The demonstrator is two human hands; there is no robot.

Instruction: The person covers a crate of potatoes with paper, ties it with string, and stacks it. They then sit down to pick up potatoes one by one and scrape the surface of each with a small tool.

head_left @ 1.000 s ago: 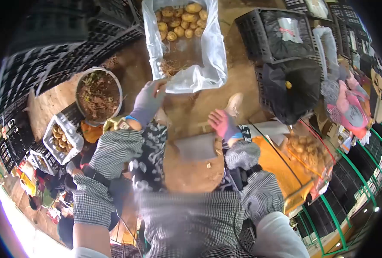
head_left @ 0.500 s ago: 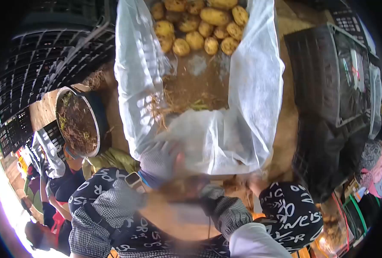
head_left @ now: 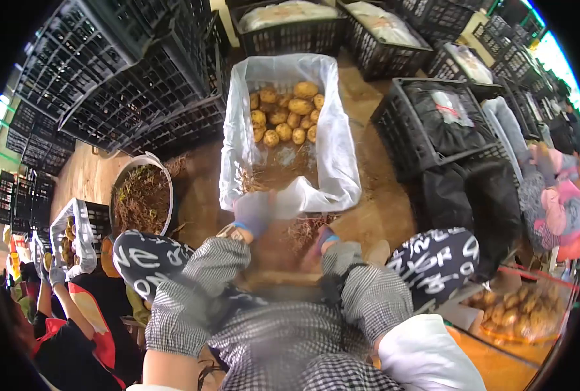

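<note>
A crate lined with a white sheet [head_left: 337,153] stands in front of me, with several dirt-covered potatoes [head_left: 301,106] at its far end. Soil and dry bits lie on its near bottom. My left hand [head_left: 255,212], in a grey glove, is at the near left corner of the liner; blur hides whether its fingers grip the sheet. Lower and to the right, my right hand [head_left: 322,240] is smeared by motion, beside a patch of reddish-brown roots or debris [head_left: 302,233] between my knees. What it holds, if anything, does not show.
A round tub [head_left: 170,195] of soil and plant scraps stands at left, below stacked black crates [head_left: 153,85]. Black-covered crates [head_left: 401,140] line the right. Bagged potatoes [head_left: 521,313] lie at lower right. Another person's gloved hands [head_left: 55,274] work at far left.
The view has tilted up and drawn back, so the lined crate looks smaller and more crates show. My hands have spread apart, with the debris patch now visible between them.
</note>
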